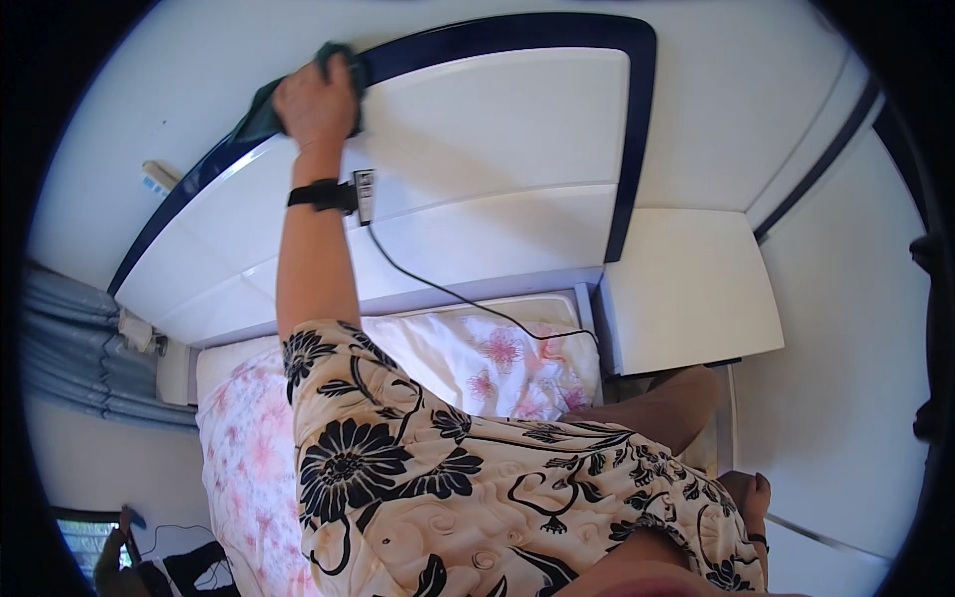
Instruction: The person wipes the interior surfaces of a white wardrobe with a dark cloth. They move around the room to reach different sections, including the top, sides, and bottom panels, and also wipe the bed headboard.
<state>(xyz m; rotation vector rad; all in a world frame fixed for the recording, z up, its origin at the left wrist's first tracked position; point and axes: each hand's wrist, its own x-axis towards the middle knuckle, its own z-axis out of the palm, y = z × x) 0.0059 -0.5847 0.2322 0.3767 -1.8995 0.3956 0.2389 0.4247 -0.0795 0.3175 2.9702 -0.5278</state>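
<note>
My left hand reaches up to the headboard and presses a dark green cloth onto its dark blue curved edge. The cloth hangs to both sides of the hand. A black strap with a small device is on my left wrist, and a black cable runs from the device towards the bedside cabinet. My right hand is low at the right, by a bent leg; its fingers are partly hidden, and whether it holds anything cannot be told.
Below the white headboard lies a mattress with a pink-flowered sheet. A white bedside cabinet stands at the right. A remote control is on the wall at the left, above blue-grey curtains. Another person's arm shows at lower left.
</note>
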